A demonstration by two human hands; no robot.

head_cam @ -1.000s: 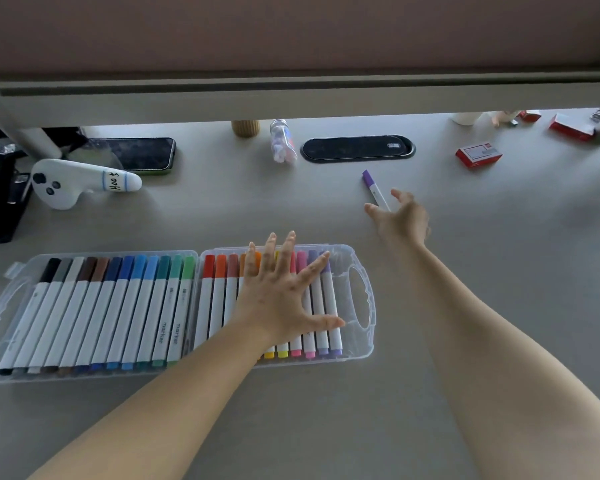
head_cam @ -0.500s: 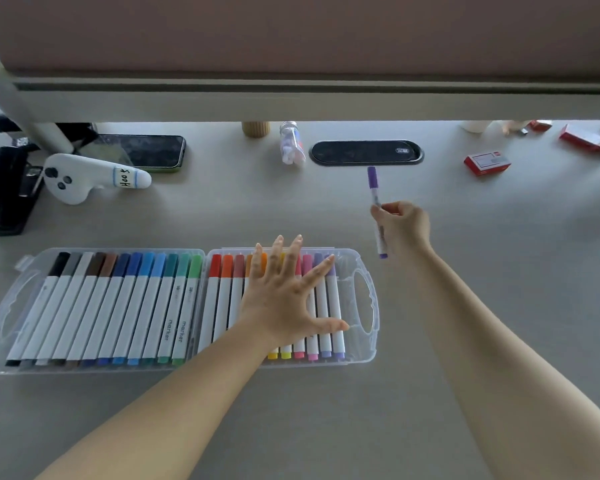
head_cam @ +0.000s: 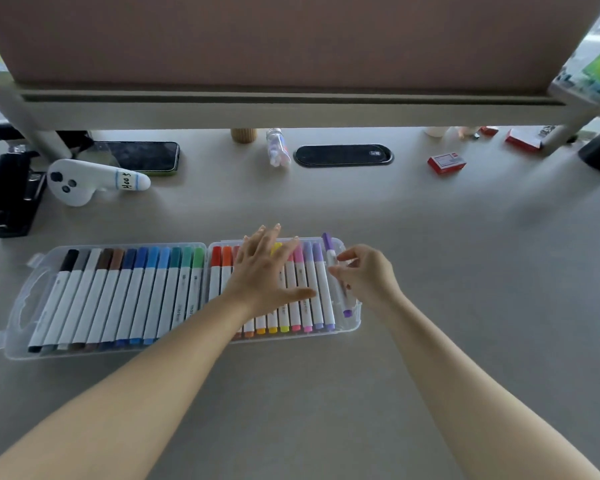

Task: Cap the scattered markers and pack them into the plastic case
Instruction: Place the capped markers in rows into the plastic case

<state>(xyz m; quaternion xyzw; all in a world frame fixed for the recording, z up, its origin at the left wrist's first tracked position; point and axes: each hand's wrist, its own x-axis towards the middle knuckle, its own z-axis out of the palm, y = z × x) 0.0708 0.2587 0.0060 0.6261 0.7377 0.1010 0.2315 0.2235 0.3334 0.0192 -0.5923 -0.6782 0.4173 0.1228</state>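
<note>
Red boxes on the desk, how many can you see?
3. The nearest red box lies right of the black oval grommet. The second red box sits farther back right. The third red box peeks from under the shelf, which may hide more.

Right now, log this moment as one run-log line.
stage: packing last marker | left hand: flat on packed markers | right hand: pinching purple marker at right end of plastic case | seated: not yet
</note>
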